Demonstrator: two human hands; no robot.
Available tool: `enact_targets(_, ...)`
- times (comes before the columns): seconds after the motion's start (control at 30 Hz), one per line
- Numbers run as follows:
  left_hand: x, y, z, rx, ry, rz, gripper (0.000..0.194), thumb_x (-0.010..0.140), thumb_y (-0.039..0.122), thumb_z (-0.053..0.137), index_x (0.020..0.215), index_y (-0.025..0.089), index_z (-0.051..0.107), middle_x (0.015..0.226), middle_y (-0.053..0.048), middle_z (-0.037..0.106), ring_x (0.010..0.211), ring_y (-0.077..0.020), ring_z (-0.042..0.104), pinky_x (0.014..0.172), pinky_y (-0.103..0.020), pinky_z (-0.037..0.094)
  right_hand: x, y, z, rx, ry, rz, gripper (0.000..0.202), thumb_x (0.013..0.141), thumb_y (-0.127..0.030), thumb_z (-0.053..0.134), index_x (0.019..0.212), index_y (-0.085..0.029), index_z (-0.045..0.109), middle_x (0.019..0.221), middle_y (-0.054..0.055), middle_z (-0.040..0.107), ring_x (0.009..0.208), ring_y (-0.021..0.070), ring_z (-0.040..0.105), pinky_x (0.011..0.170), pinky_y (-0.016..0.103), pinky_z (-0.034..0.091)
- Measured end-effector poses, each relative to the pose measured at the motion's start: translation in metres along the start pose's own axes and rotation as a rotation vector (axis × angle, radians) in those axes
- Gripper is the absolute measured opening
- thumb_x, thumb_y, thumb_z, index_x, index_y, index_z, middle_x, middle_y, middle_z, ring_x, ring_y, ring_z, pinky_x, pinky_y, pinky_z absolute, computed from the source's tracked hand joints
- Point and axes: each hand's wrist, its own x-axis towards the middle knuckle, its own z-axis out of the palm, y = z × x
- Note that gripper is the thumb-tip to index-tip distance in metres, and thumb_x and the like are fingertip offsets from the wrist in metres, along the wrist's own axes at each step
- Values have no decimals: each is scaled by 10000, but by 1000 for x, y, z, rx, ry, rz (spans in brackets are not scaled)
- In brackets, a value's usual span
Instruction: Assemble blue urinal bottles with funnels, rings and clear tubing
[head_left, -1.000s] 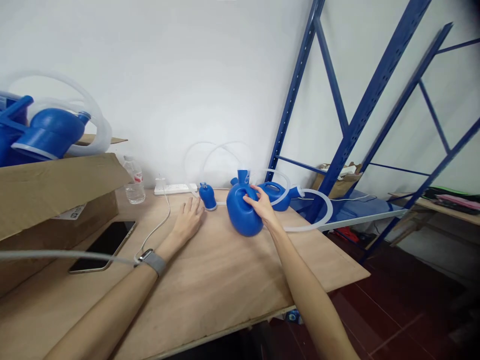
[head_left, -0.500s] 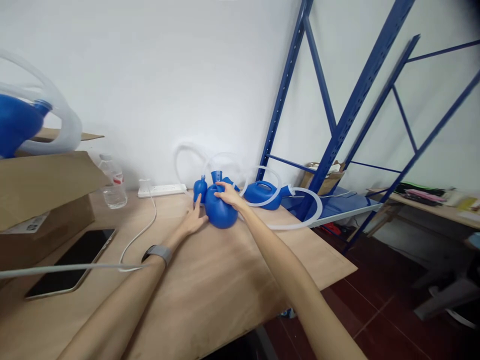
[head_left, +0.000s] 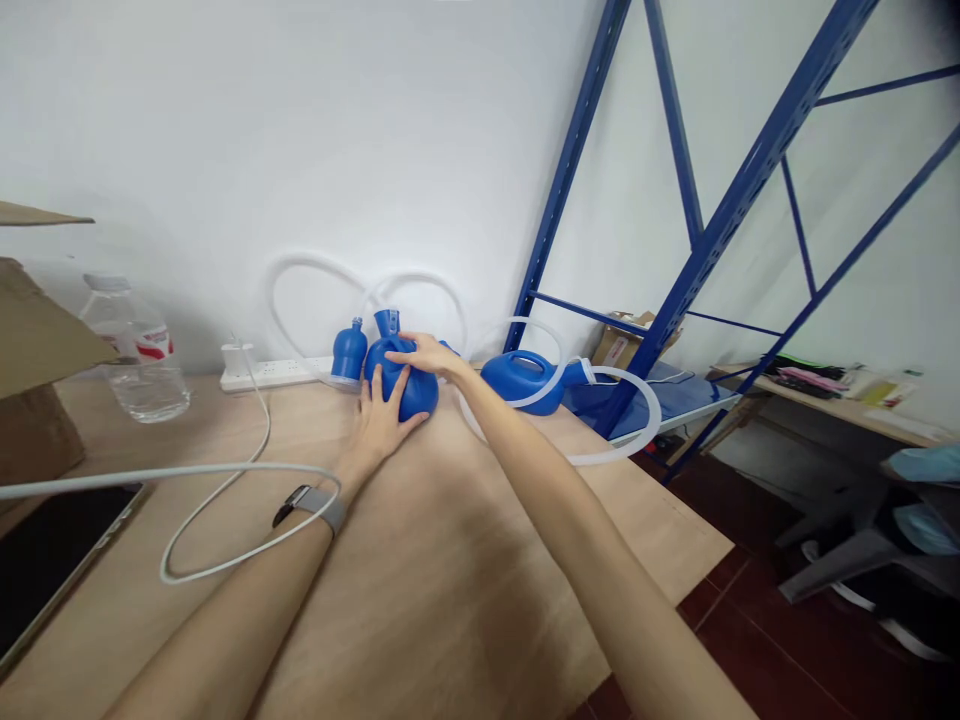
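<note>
A blue plastic urinal bottle (head_left: 412, 398) stands near the wall, its flared neck pointing up and away from me. My right hand (head_left: 429, 355) grips it at the top, around the handle area, which the fingers partly cover. Against its near left side lies my left hand (head_left: 379, 420), fingers spread over the surface. Just left of it is a smaller blue bottle-shaped piece (head_left: 349, 352) with a narrow top. Another blue urinal bottle (head_left: 525, 382) with a handle lies to the right, a pale hose (head_left: 652, 400) looping from its mouth.
Pale hoses (head_left: 300, 262) curl up against the wall. At the left are a power strip (head_left: 281, 373), a water bottle (head_left: 146, 365), a cardboard box (head_left: 37, 430) and a phone (head_left: 52, 560). A white cable (head_left: 180, 475) crosses my left forearm. Blue shelving (head_left: 720, 215) rises at the right.
The view has swung right and moved closer. My left hand has gone from the smaller blue piece to the bottle's side, fingers now spread on it. My right hand stays on top.
</note>
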Motion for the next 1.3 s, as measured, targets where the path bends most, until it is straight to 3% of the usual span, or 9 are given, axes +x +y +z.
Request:
enact_targets(0.1,8,-5,4,27,26,-26,891,952,600,601,1688,353,162,1769,-181,-27,1578,-532,145,1149,-712,358,-25,28,-54,-421,213,-56,522,939,-434,698,1392,-178,660,1442,140,633,1383,289,548,1209,436,379)
enact_targets(0.2,12,-7,3,45,35,-113,873,989,558,553,1696,325,97,1756,-231,-43,1547,-554,225,1101,-717,409,-65,67,-113,-869,445,205,598,954,-491,642,1459,-175,596,1570,215,483,1466,406,406,1194,573,311)
enact_targets(0.33,10,-3,-2,104,35,-164,756,1036,461,477,1691,345,117,1748,-248,0,1510,-559,301,1050,-726,447,-113,107,-153,-1161,150,486,820,943,-684,570,1565,-166,441,1473,266,575,1434,436,419,1154,637,250)
enact_targets(0.5,5,1,-7,133,1,-116,613,1065,366,389,1655,436,238,1751,-210,45,1489,-547,347,997,-714,492,-141,96,-159,-1246,21,518,875,921,-800,470,1472,-124,531,1369,281,648,1403,450,429,1132,719,226)
enact_targets(0.63,4,0,-7,107,-4,-123,621,1063,379,385,1659,437,218,1741,-236,57,1442,-547,418,939,-711,527,-180,69,-169,-1182,-70,469,950,860,-846,512,1516,-159,501,1424,257,624,1367,490,435,1058,716,368)
enact_targets(0.93,-1,-3,-4,99,155,-1,651,1002,268,494,1641,275,366,1735,-255,117,1523,-525,299,1074,-700,444,-291,32,-185,-1051,-145,-46,1040,762,-863,659,1548,-194,533,1283,207,692,1220,412,550,1019,546,506)
enact_targets(1.03,-7,1,-10,129,164,302,685,930,149,532,1606,190,434,1717,-260,206,1564,-480,248,1171,-672,350,-293,30,-189,-967,-209,-203,1029,733,-854,700,1535,-224,559,1305,198,678,1277,409,531,1022,542,513)
enact_targets(1.17,-27,4,-20,77,-1,759,745,803,81,588,1533,215,528,1685,-193,340,1568,-388,296,1227,-594,330,-275,34,-188,-917,-256,-368,968,756,-799,734,1532,-245,567,1391,189,651,1337,408,507,1139,606,405)
enact_targets(1.3,-61,-15,-34,21,-21,663,648,833,144,577,1480,177,554,1556,-194,510,1421,-348,517,1142,-515,474,-248,39,-178,-902,-283,-433,948,774,-770,737,1560,-285,525,1471,162,626,1372,408,498,1176,632,355)
